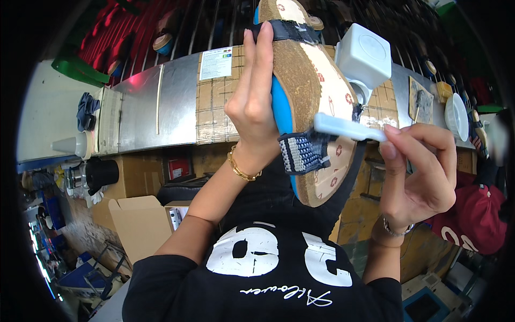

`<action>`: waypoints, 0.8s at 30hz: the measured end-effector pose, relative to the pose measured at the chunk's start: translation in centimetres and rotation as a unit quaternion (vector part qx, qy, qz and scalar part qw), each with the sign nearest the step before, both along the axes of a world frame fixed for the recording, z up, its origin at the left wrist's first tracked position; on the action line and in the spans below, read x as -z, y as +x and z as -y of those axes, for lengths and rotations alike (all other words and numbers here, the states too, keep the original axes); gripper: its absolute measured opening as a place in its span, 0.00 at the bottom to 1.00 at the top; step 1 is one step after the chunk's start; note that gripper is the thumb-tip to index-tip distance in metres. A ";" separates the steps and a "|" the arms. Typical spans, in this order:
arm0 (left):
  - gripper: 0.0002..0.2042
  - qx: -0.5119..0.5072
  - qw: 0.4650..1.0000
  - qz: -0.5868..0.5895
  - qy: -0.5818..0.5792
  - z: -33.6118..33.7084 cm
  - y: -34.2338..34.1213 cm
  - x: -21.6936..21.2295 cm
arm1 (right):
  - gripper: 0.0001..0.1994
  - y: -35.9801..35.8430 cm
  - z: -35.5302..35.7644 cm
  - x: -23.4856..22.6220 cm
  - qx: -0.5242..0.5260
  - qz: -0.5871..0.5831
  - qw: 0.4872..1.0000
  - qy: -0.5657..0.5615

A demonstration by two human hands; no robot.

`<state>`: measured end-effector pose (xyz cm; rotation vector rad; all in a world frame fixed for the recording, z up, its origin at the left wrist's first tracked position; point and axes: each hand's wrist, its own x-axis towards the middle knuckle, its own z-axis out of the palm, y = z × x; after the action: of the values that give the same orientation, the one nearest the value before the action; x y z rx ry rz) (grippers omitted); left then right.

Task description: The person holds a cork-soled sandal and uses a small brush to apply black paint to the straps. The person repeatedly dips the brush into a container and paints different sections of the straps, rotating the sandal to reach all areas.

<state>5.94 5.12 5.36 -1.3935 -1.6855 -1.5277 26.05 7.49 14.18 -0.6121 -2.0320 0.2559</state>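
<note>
My left hand (253,102) grips a sandal (298,88) on a blue shoe last, its fingers wrapped round the side near the black strap (292,31). The sandal's underside faces up, showing a brown rim and a pale printed middle. A woven dark-and-light strap (303,153) folds over the lower edge. Between thumb and fingers of my right hand (424,174) is a white toothbrush-like brush (348,127). Its blurred head lies over the sandal's underside, just above the woven strap; whether it touches I cannot tell.
Beyond the sandal stands a white square container (367,53) on the cardboard-covered metal bench (177,107). A rack of metal bars (209,27) carries several other lasts. A white bowl (456,117) sits at right. Someone in a maroon shirt (472,217) is nearby. An open cardboard box (140,222) stands lower left.
</note>
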 end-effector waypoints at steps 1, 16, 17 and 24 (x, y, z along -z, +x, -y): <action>0.36 -0.002 1.000 -0.007 0.005 0.0 0.0 -0.1 | 0.18 -0.1 -0.1 -0.1 0.002 -0.005 1.000 0.006; 0.34 0.009 1.000 -0.004 -0.006 0.4 -0.3 -0.6 | 0.16 1.1 -2.5 -1.3 -0.161 0.037 0.985 -0.041; 0.34 0.008 1.000 0.001 0.000 0.4 -0.2 -0.5 | 0.14 1.3 -2.8 -1.6 -0.188 0.052 0.979 -0.065; 0.40 0.014 0.996 0.084 -0.036 0.4 -0.3 -0.3 | 0.16 0.7 0.0 0.9 -0.058 -0.066 0.983 -0.161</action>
<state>5.60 4.76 5.64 -1.3630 -1.8446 -1.6547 26.78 7.51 13.27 -0.6549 -1.9146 0.6863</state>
